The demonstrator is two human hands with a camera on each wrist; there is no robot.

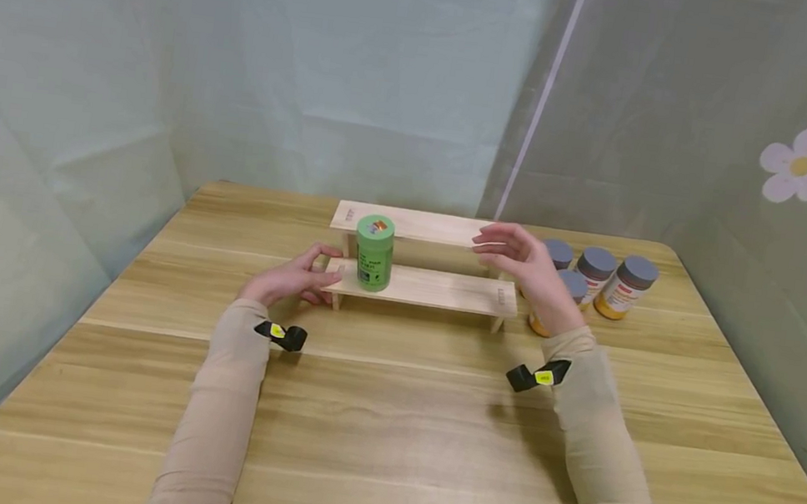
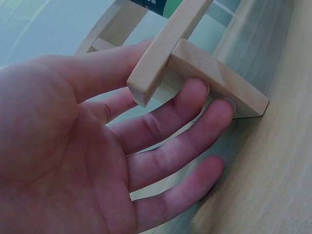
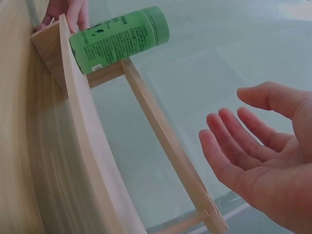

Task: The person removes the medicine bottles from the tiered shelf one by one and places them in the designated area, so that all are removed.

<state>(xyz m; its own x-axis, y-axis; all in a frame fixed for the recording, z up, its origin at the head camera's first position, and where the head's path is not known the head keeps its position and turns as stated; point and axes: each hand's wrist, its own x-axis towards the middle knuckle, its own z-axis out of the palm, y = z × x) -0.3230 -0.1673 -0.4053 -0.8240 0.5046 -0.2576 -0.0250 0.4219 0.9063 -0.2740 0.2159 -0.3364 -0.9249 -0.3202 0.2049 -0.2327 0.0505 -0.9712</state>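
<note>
A two-tier wooden shelf [image 1: 437, 290] stands on the table, and a green canister [image 1: 375, 259] is upright on the left part of its lower tier. At that tier's left end, my left hand [image 1: 292, 276] grips the board. In the left wrist view, the thumb lies over the board while fingertips [image 2: 219, 112] touch the side leg [image 2: 219, 75]. My right hand [image 1: 523, 267] is beside the right end of the upper tier, fingers loosely bent with nothing in them. The right wrist view shows the green canister [image 3: 119, 39] apart from this hand.
Several bottles with grey lids [image 1: 626, 288] and orange-and-white bodies stand on the table right of the shelf, partly hidden by my right hand and forearm. The wooden table [image 1: 382, 426] reaches back to a hanging cloth [image 1: 397, 58], with more cloth on both sides.
</note>
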